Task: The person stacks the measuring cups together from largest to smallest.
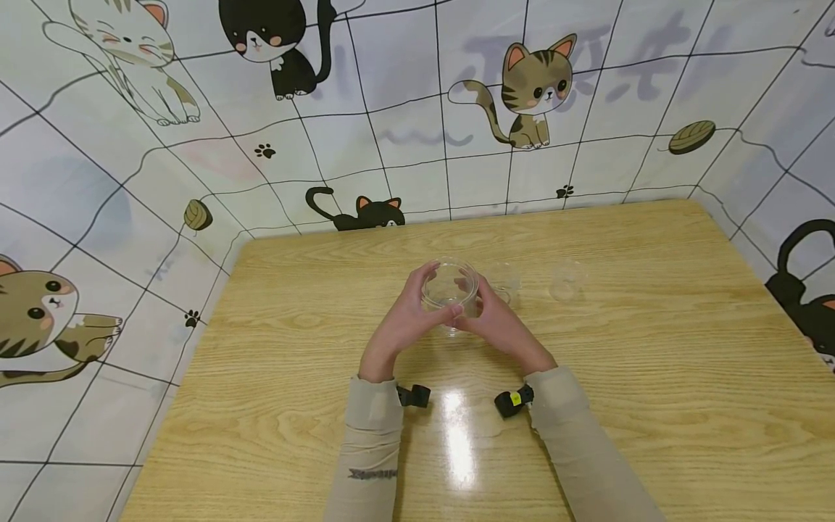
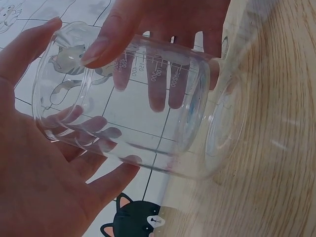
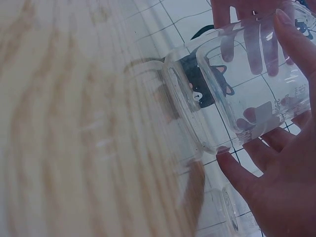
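Note:
Both hands hold a clear glass measuring beaker (image 1: 450,281) between them, near the middle of the table. White scale marks show on the beaker's wall (image 2: 143,113) in the left wrist view. My left hand (image 1: 407,312) curls round its left side, with the fingers spread along the glass. From the right side my right hand (image 1: 501,315) grips it, the two thumbs close together at the near side. In the right wrist view, the right hand's fingers (image 3: 242,170) touch the wall down near the base. Whether the base touches the table cannot be told.
Just right of the hands stands another clear glass vessel (image 1: 507,279), partly hidden by the right hand. Farther right is a faint transparent round object (image 1: 567,283). The wooden table (image 1: 261,377) meets cat-printed walls (image 1: 404,167) at its back and sides.

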